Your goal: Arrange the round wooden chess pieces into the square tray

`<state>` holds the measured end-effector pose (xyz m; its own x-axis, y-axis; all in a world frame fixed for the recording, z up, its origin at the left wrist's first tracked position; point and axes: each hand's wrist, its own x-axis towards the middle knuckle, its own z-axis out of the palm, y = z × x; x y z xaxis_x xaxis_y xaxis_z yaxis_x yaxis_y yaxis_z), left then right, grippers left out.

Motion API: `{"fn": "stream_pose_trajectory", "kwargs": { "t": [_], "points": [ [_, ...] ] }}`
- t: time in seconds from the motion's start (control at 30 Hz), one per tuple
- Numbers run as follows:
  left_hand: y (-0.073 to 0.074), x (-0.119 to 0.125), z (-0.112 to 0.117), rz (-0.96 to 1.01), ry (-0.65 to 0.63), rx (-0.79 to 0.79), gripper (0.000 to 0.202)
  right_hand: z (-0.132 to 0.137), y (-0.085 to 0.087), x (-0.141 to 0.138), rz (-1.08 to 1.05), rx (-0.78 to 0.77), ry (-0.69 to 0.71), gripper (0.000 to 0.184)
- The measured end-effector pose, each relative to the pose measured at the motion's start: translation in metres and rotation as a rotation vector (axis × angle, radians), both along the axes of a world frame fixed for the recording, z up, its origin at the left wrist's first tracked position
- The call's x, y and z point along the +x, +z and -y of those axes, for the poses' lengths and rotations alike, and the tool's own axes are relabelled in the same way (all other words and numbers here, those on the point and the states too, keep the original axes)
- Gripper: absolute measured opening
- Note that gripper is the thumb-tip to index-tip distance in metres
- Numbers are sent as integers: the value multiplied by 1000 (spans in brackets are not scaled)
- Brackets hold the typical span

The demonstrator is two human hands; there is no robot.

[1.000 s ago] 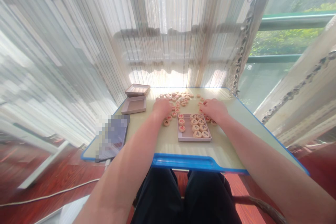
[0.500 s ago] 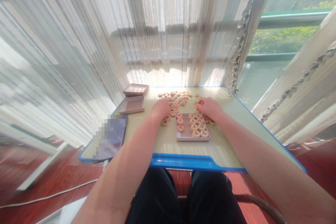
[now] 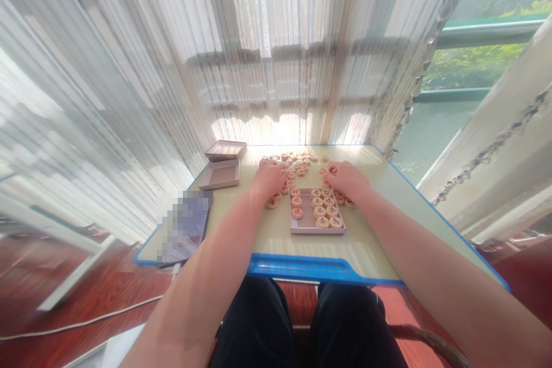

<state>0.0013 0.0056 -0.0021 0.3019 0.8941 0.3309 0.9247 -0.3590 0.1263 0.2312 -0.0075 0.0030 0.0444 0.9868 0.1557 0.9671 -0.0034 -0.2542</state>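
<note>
Round wooden Chinese chess pieces with red or dark characters lie scattered across the far middle of the table. My left hand reaches over the left side of this scatter, fingers spread above the pieces and partly hiding them. On the right, my right hand has its thumb and fingers curled round one piece, mostly covered by the fingertips. Between my forearms sits a shallow box. Red-marked pieces stand in a column along its left side, and dark-marked pieces fill two columns on its right.
Two shallow trays stand at the table's far left. A dark tablet-like device, partly pixelated, lies at the left edge with a white cable. A blue rim borders the table, and sheer curtains hang behind it.
My left hand has moved slightly right and over the scattered pieces. My right hand stays at nearly the same spot. The view has shifted a little.
</note>
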Motion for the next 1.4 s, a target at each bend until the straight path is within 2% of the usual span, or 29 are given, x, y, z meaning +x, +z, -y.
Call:
{"fn": "stream_pose_trajectory", "kwargs": {
  "t": [0.07,0.13,0.2,0.23,0.3,0.37,0.47,0.57,0.67,0.83,0.97,1.07,1.2,1.4],
  "points": [
    [8,2,3,36,47,-49,37,3,6,0,18,18,-28,41],
    [17,5,7,45,85,-182,37,9,16,-2,35,18,-1,41],
    [26,7,12,24,84,-322,36,19,28,-3,11,-48,117,38],
    [30,8,14,30,83,-373,35,24,35,-3,-16,-95,224,38],
    [35,8,19,78,83,-462,35,35,46,-4,-83,-220,355,42],
    [36,5,21,140,68,-541,34,45,52,-2,-88,-340,454,62],
    [34,1,22,169,41,-595,33,54,53,2,-4,-431,565,108],
    [32,-1,21,163,39,-566,30,57,48,4,60,-457,612,127],
    [31,0,22,189,18,-562,28,59,44,1,56,-446,630,132],
    [30,0,20,208,8,-554,27,61,41,-4,82,-436,569,128],
    [24,-2,11,134,57,-346,27,60,41,-4,69,-422,553,124],
    [18,-2,7,125,19,-212,26,57,41,-2,68,-410,542,122],
    [9,-2,4,208,-64,-197,35,53,40,0,49,-408,543,120],
    [-1,-4,-1,136,-124,-211,40,47,37,2,58,-416,554,120]
  ]
}}
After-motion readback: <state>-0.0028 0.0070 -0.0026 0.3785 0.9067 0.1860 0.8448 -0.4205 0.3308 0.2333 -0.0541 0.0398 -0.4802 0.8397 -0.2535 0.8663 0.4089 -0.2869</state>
